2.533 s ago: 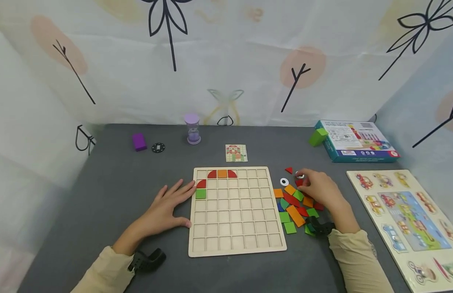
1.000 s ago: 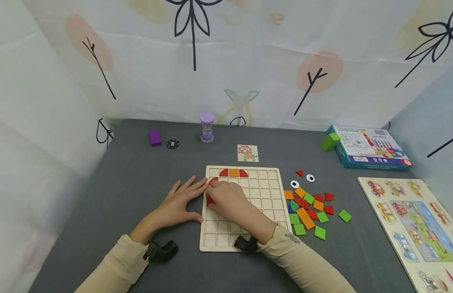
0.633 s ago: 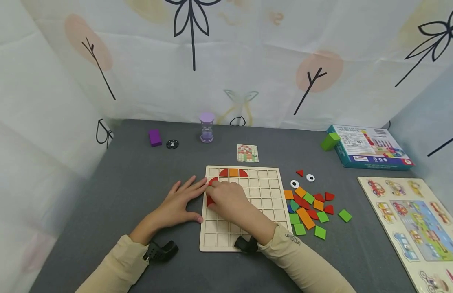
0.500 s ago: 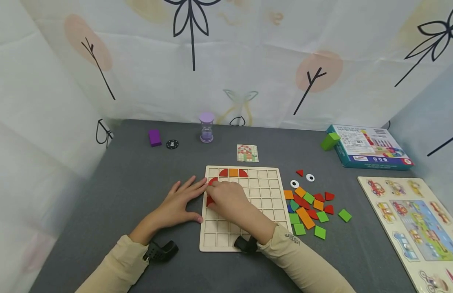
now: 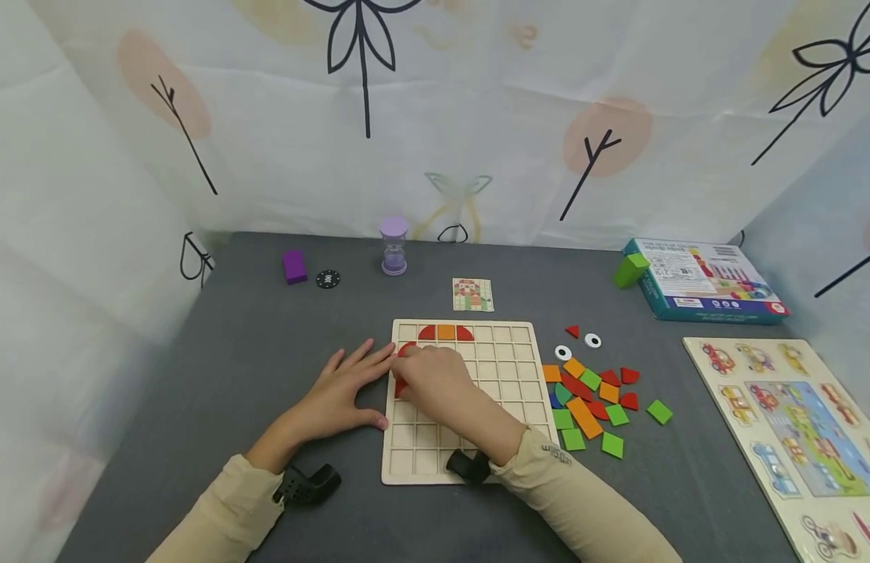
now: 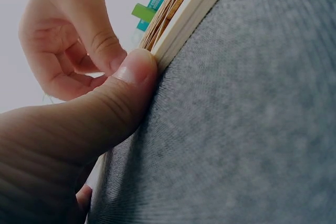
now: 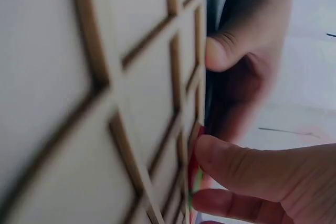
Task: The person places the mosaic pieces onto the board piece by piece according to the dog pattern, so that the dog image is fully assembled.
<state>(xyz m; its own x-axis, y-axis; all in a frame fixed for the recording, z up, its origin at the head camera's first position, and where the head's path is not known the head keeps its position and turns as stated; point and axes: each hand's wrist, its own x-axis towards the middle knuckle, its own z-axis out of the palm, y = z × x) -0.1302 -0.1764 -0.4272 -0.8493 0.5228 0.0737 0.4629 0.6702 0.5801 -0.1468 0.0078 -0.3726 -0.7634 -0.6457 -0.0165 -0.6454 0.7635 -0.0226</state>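
A wooden grid board (image 5: 470, 465) lies in front of me. My left hand (image 5: 332, 399) rests flat beside it with fingers spread, fingertips and thumb touching its left edge. Over the left column, my right hand (image 5: 440, 383) holds a red piece (image 5: 400, 388) between thumb and curled fingers; its shape is partly covered. The right wrist view shows the right thumb (image 7: 220, 156) against that red piece (image 7: 193, 156), with a green tile (image 7: 197, 180) behind. A red quarter-round (image 5: 407, 347) sits above the hand. Along the top row are two red quarter-rounds around an orange square (image 5: 445, 332).
Loose orange, green, red and blue pieces (image 5: 583, 414) lie right of the board, with two white rings (image 5: 593, 340). Behind it stand a patterned card (image 5: 472, 295) and an hourglass (image 5: 393, 246). A box (image 5: 710, 281) and a picture puzzle (image 5: 717, 414) occupy the right side.
My right hand has moved from the loose pieces to the board's left column, bringing a red piece. Over the last second both hands stay nearly still; the view shifts slightly.
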